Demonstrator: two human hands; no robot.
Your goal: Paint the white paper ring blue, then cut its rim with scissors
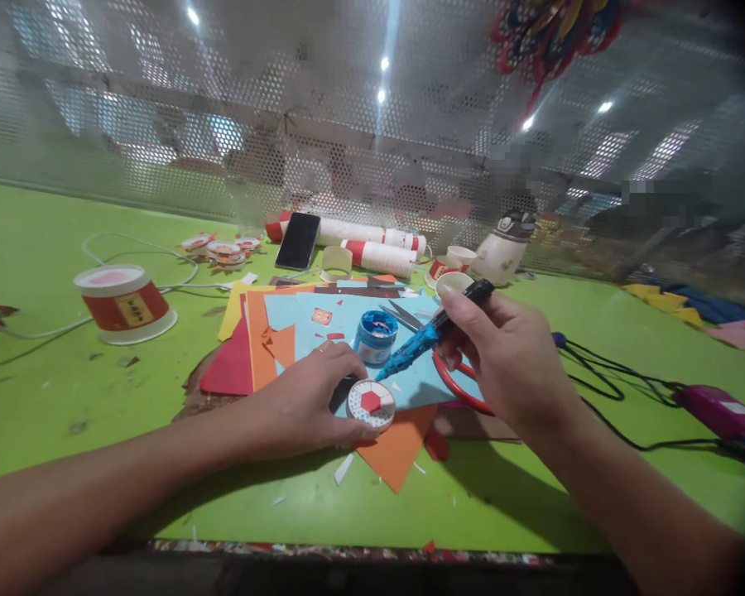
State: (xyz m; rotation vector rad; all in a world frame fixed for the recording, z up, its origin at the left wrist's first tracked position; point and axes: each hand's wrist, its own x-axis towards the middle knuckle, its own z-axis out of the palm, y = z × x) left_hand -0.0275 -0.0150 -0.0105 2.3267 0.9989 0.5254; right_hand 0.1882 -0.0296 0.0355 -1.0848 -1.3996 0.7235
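Observation:
My left hand (314, 393) grips a small round white disc (371, 403) by its edge, thumb at the near side. The disc has a red hexagon in its middle and blue dots round it. My right hand (502, 356) is closed on a black pen-like tool (410, 351) smeared with blue, its tip pointing down-left just above the disc's upper edge. Behind the disc stands an open jar of blue paint (376, 338). Scissors with red handles (456, 382) lie partly under my right hand, on light blue paper (298, 319).
Orange (397, 455), red and yellow paper lies around. A red-and-white cup (124, 305) stands upside down at left. Farther back are a phone (298, 241), stacked cups (378, 258), small paper flowers (225, 251) and a white bottle (502, 248). A magenta device (726, 414) with black cords lies at right.

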